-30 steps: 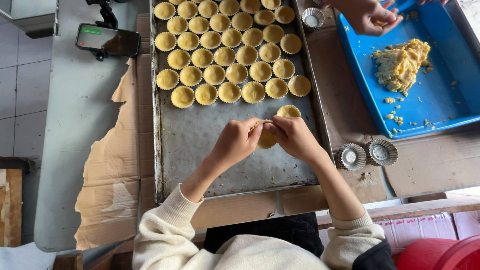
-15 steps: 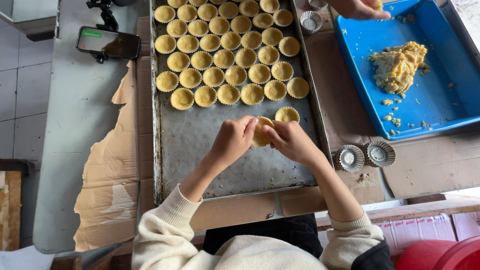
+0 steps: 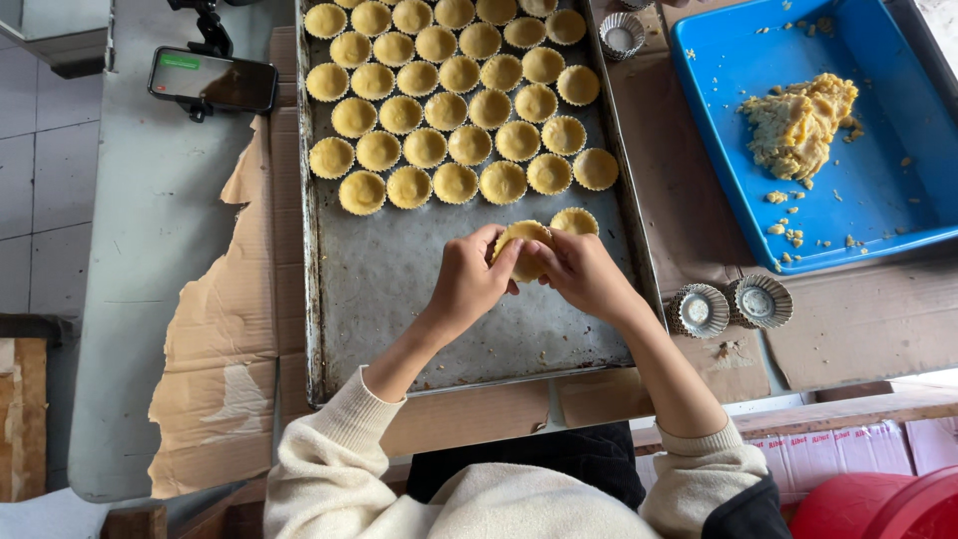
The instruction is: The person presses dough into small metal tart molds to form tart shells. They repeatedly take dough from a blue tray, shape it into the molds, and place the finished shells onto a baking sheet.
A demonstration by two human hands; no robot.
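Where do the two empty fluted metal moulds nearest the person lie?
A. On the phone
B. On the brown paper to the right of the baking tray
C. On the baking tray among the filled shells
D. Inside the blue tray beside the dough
B: both empty moulds sit side by side on the brown paper, just off the right edge of the baking tray and below the blue tray.

We hold one dough-lined tart mould (image 3: pixel 523 250) between left hand (image 3: pixel 471 281) and right hand (image 3: pixel 584 274), above the metal baking tray (image 3: pixel 399 299), near rows of filled tart shells (image 3: pixel 454 100).
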